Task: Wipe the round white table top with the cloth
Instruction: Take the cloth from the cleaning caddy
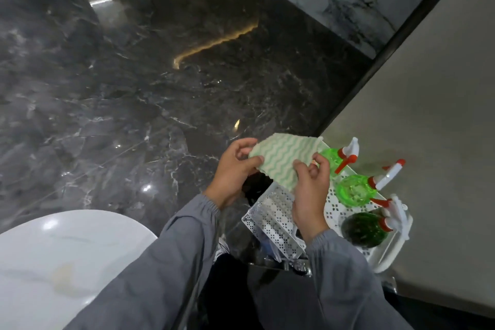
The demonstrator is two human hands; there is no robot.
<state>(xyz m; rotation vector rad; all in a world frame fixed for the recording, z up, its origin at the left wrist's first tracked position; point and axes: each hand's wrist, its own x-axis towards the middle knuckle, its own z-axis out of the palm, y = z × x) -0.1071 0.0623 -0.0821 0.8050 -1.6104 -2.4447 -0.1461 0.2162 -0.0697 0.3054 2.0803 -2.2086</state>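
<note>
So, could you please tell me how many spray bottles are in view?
3, all in the white caddy on the right: the far spray bottle, light green; the middle spray bottle, light green; the near spray bottle, darker green. The right hand might hide others.

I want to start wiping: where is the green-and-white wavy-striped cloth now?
Head view, right of centre: the green-and-white wavy-striped cloth is pinched between the left hand and right hand, above the white perforated plastic basket.

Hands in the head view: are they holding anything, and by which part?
Yes, the cloth. The left hand pinches its left edge; the right hand pinches its lower right edge.
</note>
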